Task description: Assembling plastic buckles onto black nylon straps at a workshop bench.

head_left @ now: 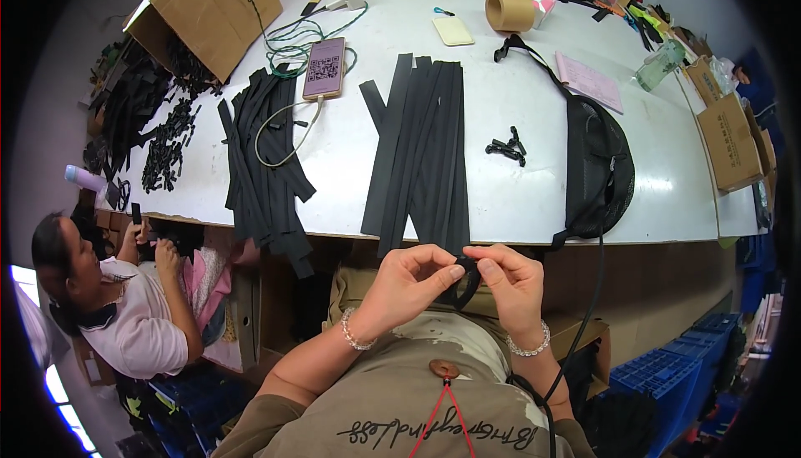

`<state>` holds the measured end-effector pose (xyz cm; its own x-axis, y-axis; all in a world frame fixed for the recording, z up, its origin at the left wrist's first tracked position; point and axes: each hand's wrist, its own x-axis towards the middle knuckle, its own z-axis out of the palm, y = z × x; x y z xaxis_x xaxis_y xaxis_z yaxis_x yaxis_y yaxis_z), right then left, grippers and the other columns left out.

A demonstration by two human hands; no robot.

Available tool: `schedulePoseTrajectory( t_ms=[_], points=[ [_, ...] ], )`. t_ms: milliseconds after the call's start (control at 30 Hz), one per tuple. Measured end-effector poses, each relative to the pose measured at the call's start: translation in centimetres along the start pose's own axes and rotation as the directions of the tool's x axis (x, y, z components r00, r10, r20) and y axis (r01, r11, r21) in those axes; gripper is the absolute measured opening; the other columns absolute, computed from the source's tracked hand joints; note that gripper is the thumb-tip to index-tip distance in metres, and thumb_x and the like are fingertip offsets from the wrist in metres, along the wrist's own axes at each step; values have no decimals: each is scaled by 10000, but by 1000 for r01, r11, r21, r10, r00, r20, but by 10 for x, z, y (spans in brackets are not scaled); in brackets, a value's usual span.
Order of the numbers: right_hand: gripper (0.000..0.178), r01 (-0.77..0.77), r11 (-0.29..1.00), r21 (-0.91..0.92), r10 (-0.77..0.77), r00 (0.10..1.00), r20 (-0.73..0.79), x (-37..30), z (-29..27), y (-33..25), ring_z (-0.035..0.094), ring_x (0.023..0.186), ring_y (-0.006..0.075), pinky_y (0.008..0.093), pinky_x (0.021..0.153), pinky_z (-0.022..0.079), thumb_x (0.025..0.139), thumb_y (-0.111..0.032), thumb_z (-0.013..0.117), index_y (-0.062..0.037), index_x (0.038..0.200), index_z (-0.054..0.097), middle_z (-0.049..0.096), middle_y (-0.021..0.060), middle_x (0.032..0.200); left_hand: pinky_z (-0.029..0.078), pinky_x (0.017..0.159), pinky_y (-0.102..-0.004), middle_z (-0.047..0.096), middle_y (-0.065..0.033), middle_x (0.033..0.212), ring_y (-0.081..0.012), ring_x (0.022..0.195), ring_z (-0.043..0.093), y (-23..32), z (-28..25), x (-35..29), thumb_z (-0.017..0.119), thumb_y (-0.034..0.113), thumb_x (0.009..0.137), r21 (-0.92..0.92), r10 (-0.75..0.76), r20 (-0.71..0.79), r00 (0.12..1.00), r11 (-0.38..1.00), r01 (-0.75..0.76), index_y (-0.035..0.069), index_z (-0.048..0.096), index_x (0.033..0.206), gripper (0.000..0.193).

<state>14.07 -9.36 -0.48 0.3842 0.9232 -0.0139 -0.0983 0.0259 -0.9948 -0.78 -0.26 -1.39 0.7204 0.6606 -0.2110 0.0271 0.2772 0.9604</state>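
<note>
Just in front of the table's near edge, a narrow black strap (468, 291) hangs in a loop between my hands. My left hand (415, 281) pinches it between thumb and fingertips. On its other side, my right hand (512, 281) grips it with thumb and forefinger; the fingers partly hide the pinched ends. Right beyond my hands, long flat black straps (421, 149) lie in a stack, some crossing and reaching to the table edge. Several small black plastic pieces (507, 148) form a little heap to the right of that stack.
On the white table (517, 199) lie another strap pile (267, 158), a phone (324, 67) with cables, a black waist bag (596, 166), a pink notepad (589, 83) and a tape roll (510, 11). A cardboard box (209, 16) stands far left. A person (125, 308) sits at left.
</note>
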Motion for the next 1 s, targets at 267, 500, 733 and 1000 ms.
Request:
schedulePoseTrajectory(
  t_ms=[267,500,733,1000],
  points=[
    [146,35,998,-55,-35,999,5,0,5,3,494,683,34,163,584,381,869,-1,563,28,970,664,611,28,841,415,580,-156,602,30,767,-4,668,508,-4,-1,-1,647,67,848,-10,-26,21,999,1000,26,-3,626,861,74],
    [68,-105,950,296,145,983,-116,-5,6,8,524,705,38,161,595,420,859,-4,593,33,896,636,590,23,845,445,588,-159,623,17,773,-20,669,543,-11,0,4,670,81,833,-114,-55,-41,998,992,50,13,627,876,91],
    [84,-185,975,122,196,977,-81,-22,-19,35,482,574,15,162,491,377,836,-8,625,38,904,607,578,-11,711,408,526,-158,597,27,732,-18,616,514,-29,13,7,673,99,834,-102,-100,-19,995,990,97,27,621,853,92],
    [35,-289,934,213,327,929,-173,-31,-39,59,426,489,0,155,412,306,832,-12,626,9,853,607,541,-33,635,463,560,-174,610,17,812,-19,691,542,-71,38,16,638,126,864,-254,-238,53,970,936,244,32,603,925,118]
  ],
)
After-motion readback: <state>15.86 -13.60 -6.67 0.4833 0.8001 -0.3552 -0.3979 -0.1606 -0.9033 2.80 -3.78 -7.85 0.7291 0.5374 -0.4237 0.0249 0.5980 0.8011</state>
